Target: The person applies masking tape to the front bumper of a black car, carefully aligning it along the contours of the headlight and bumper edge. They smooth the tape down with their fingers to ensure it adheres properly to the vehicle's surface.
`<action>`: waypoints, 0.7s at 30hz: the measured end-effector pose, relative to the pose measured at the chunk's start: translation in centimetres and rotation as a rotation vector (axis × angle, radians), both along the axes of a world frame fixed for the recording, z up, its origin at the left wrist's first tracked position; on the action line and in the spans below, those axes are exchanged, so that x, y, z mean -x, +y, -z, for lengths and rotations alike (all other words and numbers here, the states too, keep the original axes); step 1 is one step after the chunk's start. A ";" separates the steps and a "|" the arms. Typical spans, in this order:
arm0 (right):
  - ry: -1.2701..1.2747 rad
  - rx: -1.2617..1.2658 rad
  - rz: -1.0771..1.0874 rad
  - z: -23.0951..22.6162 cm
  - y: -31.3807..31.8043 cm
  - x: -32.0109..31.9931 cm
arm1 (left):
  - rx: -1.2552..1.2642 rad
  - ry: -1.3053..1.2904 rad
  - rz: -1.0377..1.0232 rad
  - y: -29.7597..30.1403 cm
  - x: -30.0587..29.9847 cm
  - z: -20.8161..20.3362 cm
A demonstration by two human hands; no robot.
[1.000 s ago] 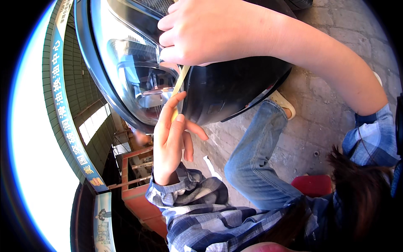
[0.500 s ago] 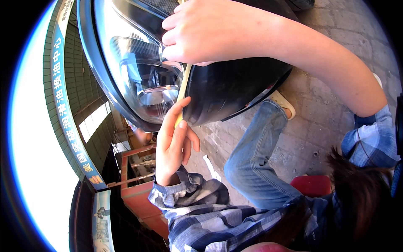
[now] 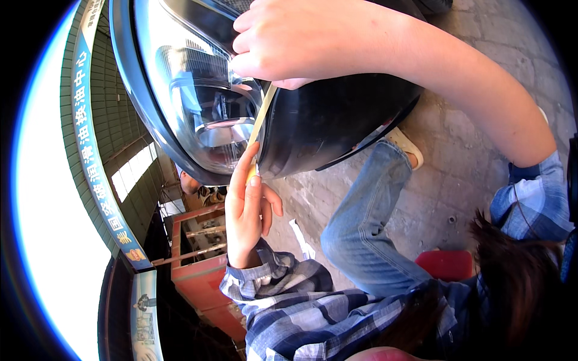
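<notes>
A strip of yellow masking tape [image 3: 262,117] runs along the seam between a clear car headlight [image 3: 226,135] and a glossy black body panel [image 3: 337,126]. My left hand [image 3: 244,201] is at the strip's lower end. Its index finger lies along the tape, the thumb closes near it with the end between them, and the other fingers curl loosely. Higher up, my right hand [image 3: 295,42] reaches across the panel with its fingers curled at the headlight's edge. The strip passes under this hand, which hides its upper part.
Grey paving [image 3: 463,156] lies beneath, with a white scrap [image 3: 301,237] on it. My bent knee in jeans [image 3: 367,222] is beside the panel, near a red seat [image 3: 445,265]. A red metal frame [image 3: 205,277] stands at the left, with a partly hidden person [image 3: 190,182] beyond.
My right hand has moved slightly up and left. The left index finger has shifted a little left and down, so more of the strip shows between the hands.
</notes>
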State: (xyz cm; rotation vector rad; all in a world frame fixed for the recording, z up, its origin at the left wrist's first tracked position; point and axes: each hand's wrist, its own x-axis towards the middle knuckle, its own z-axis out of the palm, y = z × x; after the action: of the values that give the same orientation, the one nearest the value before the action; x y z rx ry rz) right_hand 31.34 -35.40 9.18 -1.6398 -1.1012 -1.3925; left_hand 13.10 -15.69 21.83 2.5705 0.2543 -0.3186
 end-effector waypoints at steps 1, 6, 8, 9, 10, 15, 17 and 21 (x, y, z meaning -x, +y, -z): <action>0.010 -0.012 -0.025 -0.1 0.0 -0.1 | 0.015 0.011 -0.006 0.1 0.0 -0.1; 0.173 -0.116 0.056 -0.1 -1.2 -0.7 | 0.020 -0.009 -0.014 -0.3 0.1 -0.2; 0.230 -0.120 0.056 0.1 -1.6 -0.4 | 0.025 -0.004 0.005 -0.3 -0.2 0.0; 0.235 -0.140 0.016 -0.3 -1.2 -0.3 | 0.006 -0.021 -0.018 -0.6 0.5 -0.5; 0.227 -0.144 -0.009 -0.3 -1.0 -0.6 | 0.009 -0.024 -0.018 -0.4 0.4 -0.4; 0.278 0.032 -0.036 -1.0 -2.1 -0.6 | 0.018 -0.027 -0.020 -0.1 0.5 -0.4; 0.127 -0.043 -0.018 0.0 -1.7 -0.9 | 0.029 -0.021 -0.007 -0.1 0.1 -0.2; 0.072 -0.045 0.087 0.3 -0.1 0.0 | 0.032 -0.023 -0.009 0.2 0.2 -0.2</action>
State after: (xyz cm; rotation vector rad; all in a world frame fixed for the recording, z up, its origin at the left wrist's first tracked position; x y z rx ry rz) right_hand 31.29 -35.54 8.91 -1.7094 -0.9617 -1.3916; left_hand 12.91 -15.50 22.02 2.5392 0.2502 -0.2874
